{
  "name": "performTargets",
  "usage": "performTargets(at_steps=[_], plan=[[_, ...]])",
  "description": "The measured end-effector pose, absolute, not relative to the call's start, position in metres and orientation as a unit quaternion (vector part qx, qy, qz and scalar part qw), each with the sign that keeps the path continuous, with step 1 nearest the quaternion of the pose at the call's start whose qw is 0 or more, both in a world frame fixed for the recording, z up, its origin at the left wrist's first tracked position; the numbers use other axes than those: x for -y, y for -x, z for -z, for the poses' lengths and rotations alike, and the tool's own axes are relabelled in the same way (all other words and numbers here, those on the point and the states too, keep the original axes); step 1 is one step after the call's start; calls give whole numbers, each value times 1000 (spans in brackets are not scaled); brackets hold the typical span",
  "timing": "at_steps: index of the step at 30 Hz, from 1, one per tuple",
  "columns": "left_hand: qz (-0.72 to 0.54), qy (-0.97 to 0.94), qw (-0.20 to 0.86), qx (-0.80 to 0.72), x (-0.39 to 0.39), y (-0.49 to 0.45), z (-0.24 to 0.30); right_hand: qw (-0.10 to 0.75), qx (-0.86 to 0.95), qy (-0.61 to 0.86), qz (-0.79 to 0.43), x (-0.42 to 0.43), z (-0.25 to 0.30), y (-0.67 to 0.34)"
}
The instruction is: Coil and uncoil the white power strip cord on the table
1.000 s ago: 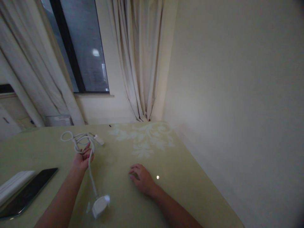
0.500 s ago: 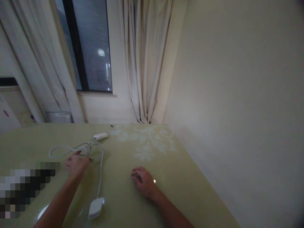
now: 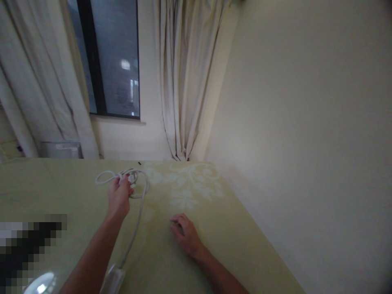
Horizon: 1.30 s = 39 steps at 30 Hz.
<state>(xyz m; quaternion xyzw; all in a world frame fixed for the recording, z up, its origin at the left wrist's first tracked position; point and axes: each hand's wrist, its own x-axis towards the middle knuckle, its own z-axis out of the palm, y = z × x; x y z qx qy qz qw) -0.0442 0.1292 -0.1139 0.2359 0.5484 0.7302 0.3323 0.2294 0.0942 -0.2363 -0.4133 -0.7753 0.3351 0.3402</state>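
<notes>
My left hand (image 3: 119, 200) is closed on the looped white cable (image 3: 141, 204) over the far left part of the table. Part of the coil bunches at my fingertips, and a small white end piece there is partly hidden by the fingers. From the coil the cable runs down toward me to a white block-like adapter (image 3: 113, 279) near the bottom edge, beside my left forearm. My right hand (image 3: 186, 237) rests on the table to the right, fingers loosely curved, with a gap between thumb and fingers and nothing in it.
The table (image 3: 165, 261) has a pale green cover with a white floral pattern (image 3: 186, 179). A small dark bit (image 3: 139, 163) lies near its far edge. A shiny round object (image 3: 41, 283) and a pixelated patch are at lower left. A wall (image 3: 290, 143) borders the right side.
My left hand has moved right and away from me, carrying the cable's coil along. The adapter has shifted toward the bottom edge. My right hand has stayed in place.
</notes>
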Motion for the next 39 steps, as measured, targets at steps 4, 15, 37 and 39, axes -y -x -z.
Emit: performTargets(at_steps=[4,15,37,39], plan=[[-767,-283,382,-432,-129,0,71,358,743,430,-369,-91,237,-233],[-701,-397,488,-337,-104,-65,52,605,623,295,-398,-106,141,-216],[-274,-786,350,-429,-90,-75,83,715,233,105,-650,-123,33,-240],[-210,-815,363,-400,-102,-72,98,728,216,89,-645,-122,28,-248]])
